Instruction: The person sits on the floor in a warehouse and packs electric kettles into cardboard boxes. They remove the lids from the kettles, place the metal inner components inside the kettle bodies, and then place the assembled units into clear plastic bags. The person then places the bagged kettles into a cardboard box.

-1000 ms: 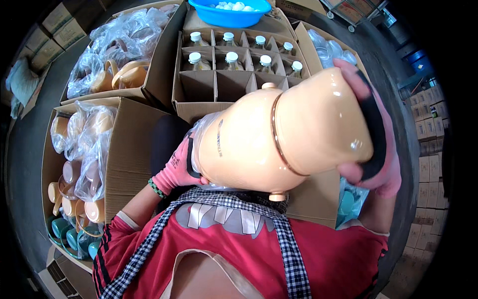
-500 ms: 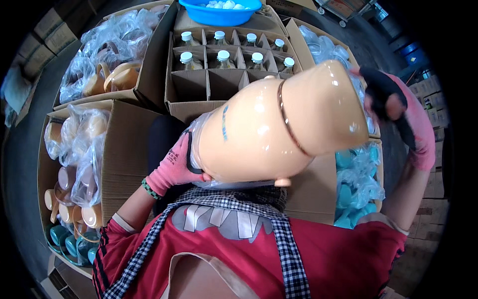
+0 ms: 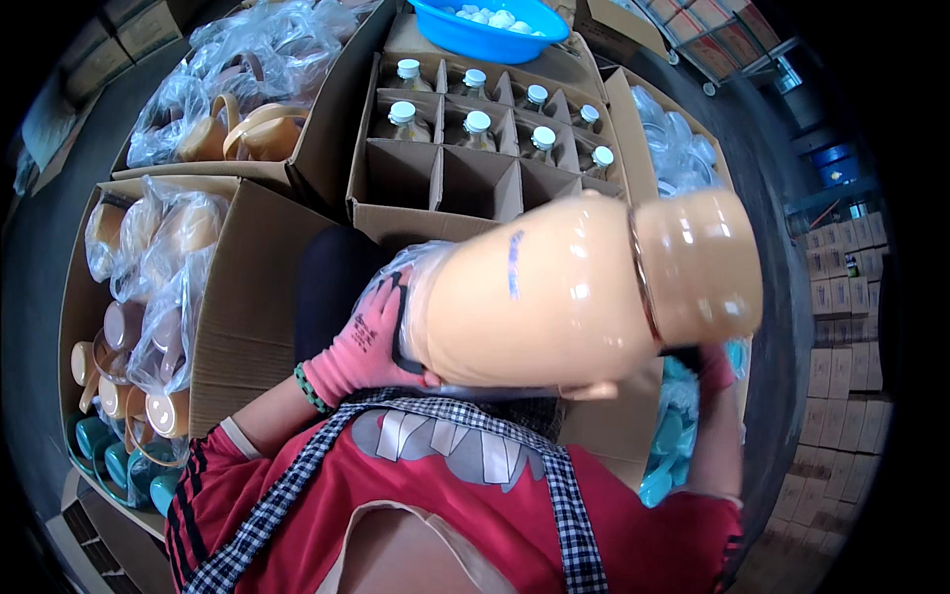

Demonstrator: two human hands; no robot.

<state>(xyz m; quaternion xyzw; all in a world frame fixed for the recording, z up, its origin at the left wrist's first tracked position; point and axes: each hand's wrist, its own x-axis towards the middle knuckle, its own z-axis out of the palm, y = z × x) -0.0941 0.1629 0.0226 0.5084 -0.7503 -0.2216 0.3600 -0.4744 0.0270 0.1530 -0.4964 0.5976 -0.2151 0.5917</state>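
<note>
A glossy peach-coloured thermos body (image 3: 544,297) lies tilted across my lap, its wide rimmed neck toward the right. A copper-coloured ring circles the joint below the neck, and small round knobs stick out at its sides. Clear plastic film (image 3: 421,287) wraps the base end. My left hand (image 3: 366,346), in a pink and black glove, is closed around that base through the film. Under the neck, my right hand (image 3: 714,366) is partly hidden behind the thermos; its fingers do not show.
Ahead stands a divided carton (image 3: 401,216) with several capped clear bottles; a blue basin (image 3: 485,35) of small white pieces sits behind it. Cartons of bagged peach parts (image 3: 267,134) and teal parts (image 3: 673,426) flank me. Stacked boxes (image 3: 841,346) line the right.
My right hand has come down from the raised right side to below the thermos neck. The thermos has shifted right and slightly down, and my view has turned. The left hand keeps its hold.
</note>
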